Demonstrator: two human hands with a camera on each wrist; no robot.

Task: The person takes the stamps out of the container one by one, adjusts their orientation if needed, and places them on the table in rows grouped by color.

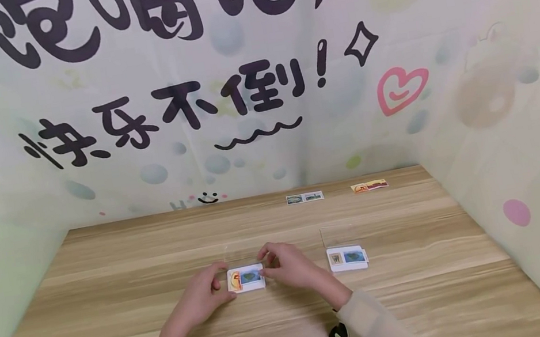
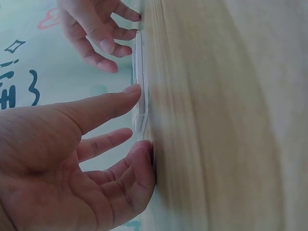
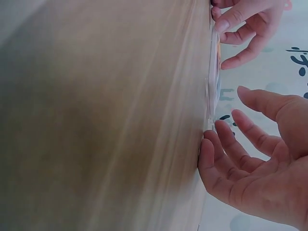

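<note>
In the head view, a white card with a yellow-orange stamp and a blue-green stamp lies in a shallow clear plastic case, its transparent lid folded back behind. My left hand holds the case's left end, thumb at the near corner and a finger by the far one. In the left wrist view that thumb is against the case's edge. My right hand is at the right end, fingers loosely bent; its thumb stands apart from the case in the right wrist view.
To the right lies a second clear case with a white card bearing a brown and a blue stamp. At the table's back edge are a pair of grey stamps and a pair of orange-yellow ones. A printed cloth wall rises behind.
</note>
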